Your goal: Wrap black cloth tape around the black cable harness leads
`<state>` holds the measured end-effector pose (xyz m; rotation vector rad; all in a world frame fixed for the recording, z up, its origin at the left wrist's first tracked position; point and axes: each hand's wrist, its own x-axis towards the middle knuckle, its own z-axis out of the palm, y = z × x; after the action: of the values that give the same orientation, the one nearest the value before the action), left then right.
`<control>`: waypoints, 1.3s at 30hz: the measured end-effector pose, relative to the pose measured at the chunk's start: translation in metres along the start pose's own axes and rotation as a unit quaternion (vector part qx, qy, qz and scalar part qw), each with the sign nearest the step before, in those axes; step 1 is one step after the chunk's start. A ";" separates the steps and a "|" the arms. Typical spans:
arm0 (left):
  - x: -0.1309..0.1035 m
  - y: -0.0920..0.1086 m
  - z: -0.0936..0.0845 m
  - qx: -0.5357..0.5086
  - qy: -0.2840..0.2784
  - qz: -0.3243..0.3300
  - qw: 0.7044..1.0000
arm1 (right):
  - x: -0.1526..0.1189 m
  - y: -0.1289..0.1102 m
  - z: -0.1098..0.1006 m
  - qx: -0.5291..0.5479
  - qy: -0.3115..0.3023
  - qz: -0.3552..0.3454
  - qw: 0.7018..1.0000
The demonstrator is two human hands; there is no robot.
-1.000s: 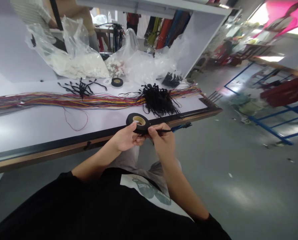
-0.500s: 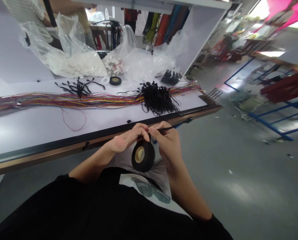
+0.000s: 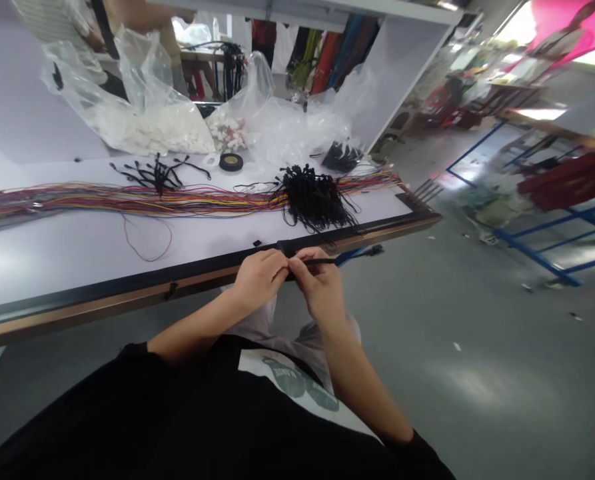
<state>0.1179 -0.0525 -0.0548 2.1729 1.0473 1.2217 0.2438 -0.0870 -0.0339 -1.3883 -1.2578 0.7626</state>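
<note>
Fingers of the left hand (image 3: 261,280) and right hand (image 3: 324,283) meet at their tips, on the person's side of the heap of black leads (image 3: 317,200). From where I stand, the dark front edge (image 3: 197,272) of the desk (image 3: 77,253) runs slantwise just in front of the heap, and the hands work right at it. The corner (image 3: 433,217) lies right of the heap; past it the grey floor (image 3: 427,327) spreads wide, leaving the right elbow room. Left of the heap, white desktop stretches along the wires (image 3: 202,201), while clear plastic bags (image 3: 147,127) crowd the back, behind and left of it.

Half a second ago the tape roll (image 3: 285,248) hung below the hands, pale core showing; now it is up at the left fingertips, in front of the heap, mostly hidden, just a dark bit peeking out. The left hand now shows its back. The heap and the second roll (image 3: 231,162), behind it to the left, stay put.

Left fingers curl closed over the roll, though I can't see how firmly. Right thumb and forefinger pinch a black cable (image 3: 321,261) with no gap I can make out; its connector end (image 3: 376,250) sticks out in front of the heap, to the right.
</note>
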 end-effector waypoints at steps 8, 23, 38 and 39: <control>0.000 0.002 -0.002 -0.465 -0.034 -0.309 0.829 | 0.004 0.005 -0.002 -0.086 0.094 -0.092 0.988; -0.013 -0.004 -0.004 -0.310 -0.045 -0.095 0.945 | 0.009 0.008 -0.007 -0.010 0.079 0.010 0.997; 0.000 0.009 -0.004 -0.182 -0.034 -0.163 0.969 | -0.001 -0.011 -0.007 -0.103 0.130 -0.075 0.983; 0.000 0.010 -0.005 -0.185 -0.043 -0.162 0.968 | -0.001 -0.010 -0.007 -0.105 0.131 -0.072 0.983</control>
<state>0.1177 -0.0588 -0.0456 1.6797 0.9985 1.0621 0.2471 -0.0909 -0.0225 -1.4923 -1.2390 0.3405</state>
